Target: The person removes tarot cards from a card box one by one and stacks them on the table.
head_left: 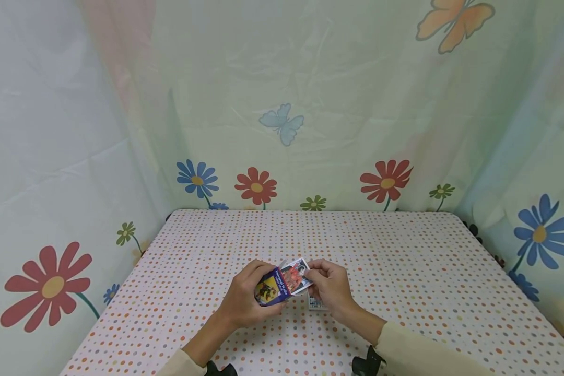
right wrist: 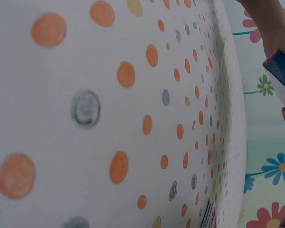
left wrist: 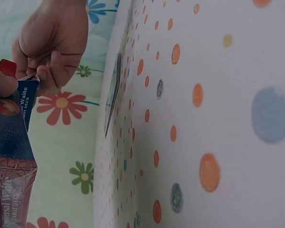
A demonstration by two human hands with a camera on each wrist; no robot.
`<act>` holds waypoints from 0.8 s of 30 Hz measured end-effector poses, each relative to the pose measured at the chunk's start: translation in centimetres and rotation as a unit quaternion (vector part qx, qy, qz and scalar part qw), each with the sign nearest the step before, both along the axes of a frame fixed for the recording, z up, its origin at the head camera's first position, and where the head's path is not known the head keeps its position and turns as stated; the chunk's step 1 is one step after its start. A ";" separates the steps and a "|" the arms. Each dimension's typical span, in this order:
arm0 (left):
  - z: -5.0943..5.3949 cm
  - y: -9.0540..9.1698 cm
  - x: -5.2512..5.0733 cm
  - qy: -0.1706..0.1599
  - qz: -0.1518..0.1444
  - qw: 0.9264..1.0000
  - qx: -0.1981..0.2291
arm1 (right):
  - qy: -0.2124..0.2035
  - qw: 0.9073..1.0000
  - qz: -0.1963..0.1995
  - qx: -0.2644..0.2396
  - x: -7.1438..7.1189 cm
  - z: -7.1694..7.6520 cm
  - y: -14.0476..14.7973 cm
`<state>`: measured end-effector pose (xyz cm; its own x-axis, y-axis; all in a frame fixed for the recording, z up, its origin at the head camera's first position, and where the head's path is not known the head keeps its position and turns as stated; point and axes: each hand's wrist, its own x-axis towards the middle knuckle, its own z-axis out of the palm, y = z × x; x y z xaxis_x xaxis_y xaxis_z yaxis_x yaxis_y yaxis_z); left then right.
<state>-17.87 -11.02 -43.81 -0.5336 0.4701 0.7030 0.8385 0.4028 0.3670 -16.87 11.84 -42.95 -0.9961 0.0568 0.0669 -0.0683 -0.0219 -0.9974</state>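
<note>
My left hand grips a tarot deck box, dark blue with a yellow picture panel, held tilted above the table. Out of its right end stick cards with a red picture and white borders. My right hand pinches the outer end of these cards between thumb and fingers. In the left wrist view, the box has a clear wrapper round its lower part and a red flap near the top. Partly hidden under my right hand, a small stack of cards lies on the table.
A white cloth with coloured dots covers the table. Curtains printed with flowers and butterflies hang behind it and on both sides. Edge-on in the right wrist view, the stack of cards sits low on the cloth.
</note>
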 end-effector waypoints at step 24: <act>0.1 -0.1 0.0 0.001 0.006 1.000 -0.006 | 0.030 0.999 -0.025 -0.012 -0.8 -0.4 0.5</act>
<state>-17.88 -11.08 -43.72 -0.5377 0.4720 0.6986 0.8342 0.4182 0.3596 -17.66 12.34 -43.31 -0.9863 0.1081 0.1244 -0.1296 -0.0419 -0.9907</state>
